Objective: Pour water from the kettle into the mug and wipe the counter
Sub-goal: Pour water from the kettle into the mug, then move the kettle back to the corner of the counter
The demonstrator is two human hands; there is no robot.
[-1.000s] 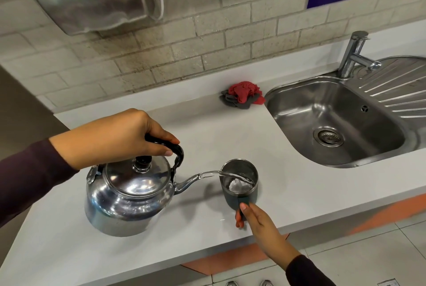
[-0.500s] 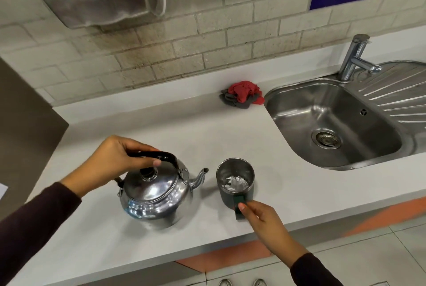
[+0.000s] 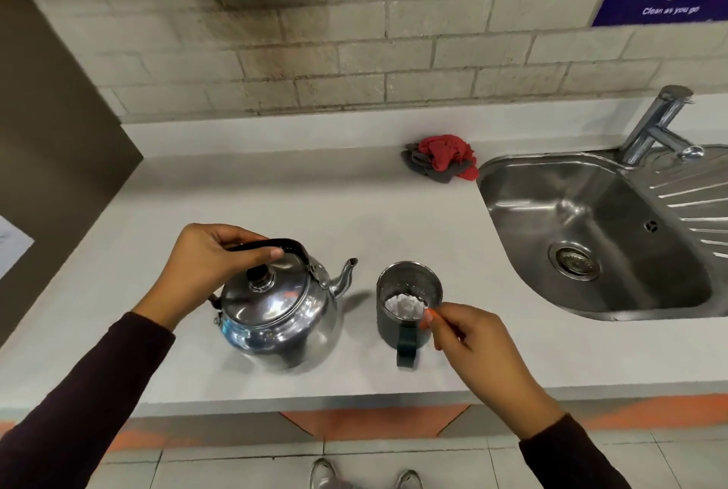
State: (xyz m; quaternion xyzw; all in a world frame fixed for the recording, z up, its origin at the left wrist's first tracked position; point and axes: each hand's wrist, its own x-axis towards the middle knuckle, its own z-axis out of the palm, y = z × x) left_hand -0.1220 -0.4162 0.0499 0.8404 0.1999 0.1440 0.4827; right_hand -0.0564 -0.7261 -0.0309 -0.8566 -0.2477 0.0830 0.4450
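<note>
My left hand [image 3: 205,264] grips the handle of the kettle [image 3: 275,311], upright on the table [image 3: 354,220] lower centre, mug [image 3: 407,303] just right, my right hand [image 3: 468,339] curled at its rim, whether gripping I cannot tell.

Open tabletop [image 3: 275,193]: 12 o'clock of kettle [image 3: 275,307] and mug [image 3: 409,283].
Obstacles: cloth [image 3: 441,163], sink [image 3: 591,232] at 2 o'clock.

Left hand [image 3: 205,264] curled; right hand [image 3: 468,335] loose
</note>
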